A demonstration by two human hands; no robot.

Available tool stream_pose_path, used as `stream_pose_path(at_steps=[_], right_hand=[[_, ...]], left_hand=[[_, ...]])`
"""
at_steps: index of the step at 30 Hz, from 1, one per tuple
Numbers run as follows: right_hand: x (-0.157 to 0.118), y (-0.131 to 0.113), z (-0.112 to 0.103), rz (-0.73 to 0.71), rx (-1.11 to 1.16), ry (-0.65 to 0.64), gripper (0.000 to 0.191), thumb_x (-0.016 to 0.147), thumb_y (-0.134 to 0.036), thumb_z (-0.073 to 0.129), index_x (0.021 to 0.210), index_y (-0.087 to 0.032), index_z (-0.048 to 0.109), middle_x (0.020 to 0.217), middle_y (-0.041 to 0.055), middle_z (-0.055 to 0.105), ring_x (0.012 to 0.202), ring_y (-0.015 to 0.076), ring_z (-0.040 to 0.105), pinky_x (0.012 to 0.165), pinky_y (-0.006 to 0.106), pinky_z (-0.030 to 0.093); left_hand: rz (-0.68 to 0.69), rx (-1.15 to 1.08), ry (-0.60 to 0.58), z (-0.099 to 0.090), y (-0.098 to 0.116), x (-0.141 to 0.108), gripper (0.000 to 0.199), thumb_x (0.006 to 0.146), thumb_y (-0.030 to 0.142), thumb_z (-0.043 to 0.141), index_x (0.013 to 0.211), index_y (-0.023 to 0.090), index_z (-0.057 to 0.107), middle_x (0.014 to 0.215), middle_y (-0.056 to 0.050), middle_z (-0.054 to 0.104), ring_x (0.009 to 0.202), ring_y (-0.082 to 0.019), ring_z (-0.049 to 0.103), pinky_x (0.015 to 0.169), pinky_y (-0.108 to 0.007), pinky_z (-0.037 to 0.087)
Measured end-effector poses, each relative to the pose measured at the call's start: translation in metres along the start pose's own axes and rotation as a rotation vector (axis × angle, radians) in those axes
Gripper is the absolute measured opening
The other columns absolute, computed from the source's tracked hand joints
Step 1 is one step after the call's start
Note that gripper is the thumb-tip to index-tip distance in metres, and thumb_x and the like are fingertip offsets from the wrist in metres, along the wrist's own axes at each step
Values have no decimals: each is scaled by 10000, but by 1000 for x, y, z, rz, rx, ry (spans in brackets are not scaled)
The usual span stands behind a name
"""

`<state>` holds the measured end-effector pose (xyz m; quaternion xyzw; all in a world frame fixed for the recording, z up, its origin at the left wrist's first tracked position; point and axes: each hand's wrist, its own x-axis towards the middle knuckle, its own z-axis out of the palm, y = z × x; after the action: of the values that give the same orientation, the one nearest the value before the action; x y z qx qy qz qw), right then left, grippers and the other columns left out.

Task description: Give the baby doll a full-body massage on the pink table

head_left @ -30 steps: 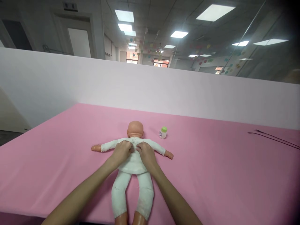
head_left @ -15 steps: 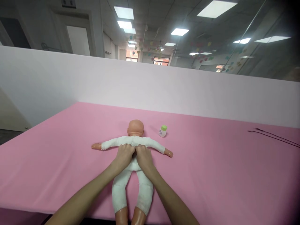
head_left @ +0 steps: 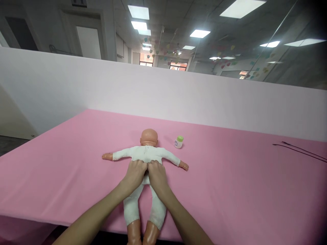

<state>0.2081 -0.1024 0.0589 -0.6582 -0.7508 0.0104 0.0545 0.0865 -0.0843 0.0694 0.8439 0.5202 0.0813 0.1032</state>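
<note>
The left hand (head_left: 134,176) and right hand (head_left: 157,176) have their fingers closed on a white cloth bodysuit (head_left: 145,153), which already covers the arms and legs of a bald vinyl baby doll (head_left: 148,137); its feet stay bare.

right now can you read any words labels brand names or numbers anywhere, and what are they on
No text here can be read.
The label on the small white bottle with a green cap has dark print, too small and blurred to read.
The small plaque above the far door has marks, also too small to read.
</note>
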Motion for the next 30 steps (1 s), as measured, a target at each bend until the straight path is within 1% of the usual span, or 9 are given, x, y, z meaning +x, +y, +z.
stream_pose_path(at_steps=[3, 7, 12, 17, 20, 23, 26, 28, 30], right_hand=[[-8, 7, -1, -1, 108, 43, 270, 979, -75, 483, 866, -192, 698, 969, 86, 726, 951, 238, 651, 767, 329, 441], [-38, 20, -7, -76, 293, 148, 175, 1008, -150, 527, 951, -209, 681, 1024, 35, 707, 971, 205, 643, 760, 302, 451], [-54, 13, 7, -138, 139, 132, 213, 937, -39, 571, 846, -201, 674, 906, 32, 692, 893, 214, 637, 726, 316, 448], [-43, 5, 24, -97, 49, 142, 300, 885, 53, 523, 791, -179, 690, 858, 56, 701, 862, 222, 638, 751, 337, 446], [-40, 17, 8, -146, 218, 95, 268, 919, -35, 557, 747, -188, 695, 836, 35, 700, 844, 201, 644, 714, 308, 435], [-27, 35, -22, -171, 474, 17, 253, 953, -182, 582, 730, -201, 700, 781, 3, 701, 747, 169, 641, 656, 281, 423], [4, 46, -40, -47, 514, 191, 174, 970, -224, 568, 918, -178, 727, 978, 49, 749, 940, 206, 663, 831, 301, 455], [27, 49, -39, -1, 420, 300, 179, 979, -231, 569, 1069, -153, 703, 1148, 97, 726, 1103, 242, 618, 950, 330, 425], [45, 48, -31, 6, 296, 299, 185, 987, -253, 574, 1083, -143, 688, 1144, 118, 719, 1100, 261, 598, 940, 342, 419]], left_hand=[[16, 50, 21, -1, -5, -8, 316, 914, 58, 477, 776, 187, 730, 806, -105, 717, 749, -251, 645, 642, -361, 391], [54, -15, 100, -6, -7, -37, 270, 968, 147, 521, 776, 219, 696, 840, -60, 714, 785, -234, 651, 632, -328, 402], [75, 102, -21, 3, 11, -47, 297, 937, 37, 481, 874, 185, 731, 903, -86, 730, 901, -273, 677, 667, -342, 463], [71, 147, -83, 20, 15, -36, 342, 885, -23, 455, 880, 146, 752, 890, -122, 743, 884, -276, 690, 704, -357, 482], [140, 49, -14, 12, -3, -30, 267, 881, 59, 527, 814, 167, 763, 847, -88, 755, 813, -251, 684, 677, -333, 455], [170, -232, 66, -8, -29, -9, 212, 892, 210, 595, 767, 205, 767, 756, -16, 746, 693, -195, 650, 651, -300, 434], [62, -347, 233, -22, -45, 24, 205, 928, 271, 572, 878, 196, 756, 849, -28, 751, 771, -199, 659, 701, -298, 444], [-10, -302, 316, -21, -48, 44, 168, 929, 277, 592, 951, 183, 730, 968, -62, 743, 870, -218, 664, 737, -306, 442], [-56, -225, 333, -14, -47, 57, 136, 920, 275, 621, 966, 180, 707, 1014, -76, 727, 917, -226, 660, 750, -306, 431]])
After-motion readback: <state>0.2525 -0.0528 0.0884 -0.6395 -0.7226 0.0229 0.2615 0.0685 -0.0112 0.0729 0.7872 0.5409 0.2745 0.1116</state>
